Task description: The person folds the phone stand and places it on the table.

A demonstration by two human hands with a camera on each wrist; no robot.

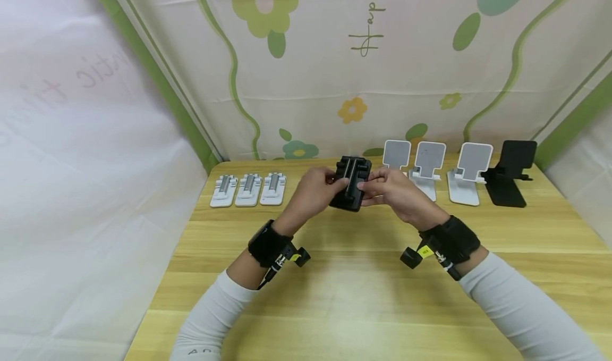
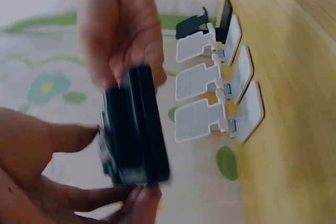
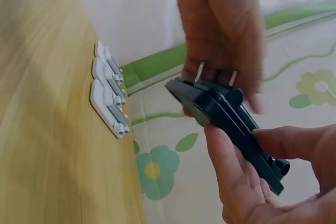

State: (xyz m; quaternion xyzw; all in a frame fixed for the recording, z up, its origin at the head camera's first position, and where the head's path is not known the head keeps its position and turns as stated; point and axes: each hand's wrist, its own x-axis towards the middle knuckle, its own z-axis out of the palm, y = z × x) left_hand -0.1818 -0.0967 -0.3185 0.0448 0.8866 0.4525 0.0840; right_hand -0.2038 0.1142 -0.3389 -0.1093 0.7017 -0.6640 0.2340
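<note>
A black phone stand [image 1: 351,183], folded flat, is held up over the back of the table between both hands. My left hand [image 1: 313,193] grips its left side, with the thumb lying on the upper face. On the opposite side my right hand [image 1: 399,193] pinches the edge between thumb and fingers. The left wrist view shows the black stand [image 2: 137,129] edge-on and slightly blurred. Seen from the right wrist, the stand [image 3: 231,124] is tilted, with the right thumb on one face and fingers beneath; the left hand's [image 3: 220,35] fingertips are partly hidden behind it.
Three folded white phone stands [image 1: 248,190] lie in a row at the back left of the wooden table [image 1: 334,297]. At the back right stand several unfolded ones, white [image 1: 470,172] and one black [image 1: 513,169]. A flower-patterned cloth [image 1: 306,74] hangs behind.
</note>
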